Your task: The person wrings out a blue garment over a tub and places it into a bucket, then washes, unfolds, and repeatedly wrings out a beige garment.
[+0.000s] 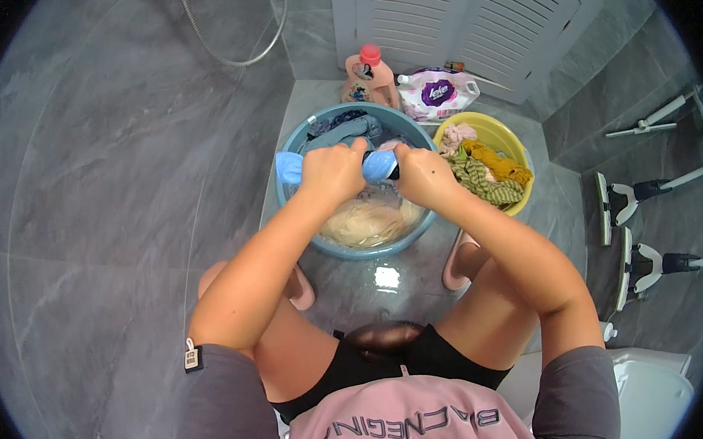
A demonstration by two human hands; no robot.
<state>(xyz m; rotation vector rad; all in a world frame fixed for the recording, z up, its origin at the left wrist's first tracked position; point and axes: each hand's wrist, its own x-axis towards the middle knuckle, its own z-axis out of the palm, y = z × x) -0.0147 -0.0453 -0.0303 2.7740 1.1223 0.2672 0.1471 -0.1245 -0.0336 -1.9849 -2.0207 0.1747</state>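
1. Pink shirt (403, 428) fabric lies nearest, soft and matte, flanked by grey sleeves (218, 408).
2. Both forearms reach far, toward the middle. The left hand (332, 174) and right hand (426, 177) are closed in fists around one blue cloth (380, 167), just beside each other. Their undersides are hidden, so I cannot tell how each finger wraps.
3. The cloth is raised over the tub (363, 252), bunched into a thick rope; dark patches show between the fists, and a loose blue end sticks out left of the left hand.
4. Judging by the grip, the step in hand is wringing or squeezing. It seems to call for firm opposed turning of the wrists, with the cloth held over the tub to catch drips; wet fabric could slip.
5. The tub is round, smooth blue plastic. Inside, clear water (382, 194) covers much of a limp cream cloth (366, 222) at the near side; dark blue garments (353, 130) lie heaped at the far side.
6. To the right, a yellow basin (488, 126) holds crumpled mustard (494, 163), green checked (479, 182) and pale pink fabric (458, 136).
7. Beyond the tub stand a rounded pink bottle (369, 84) and, to its right, a glossy white-and-purple pouch (438, 91).
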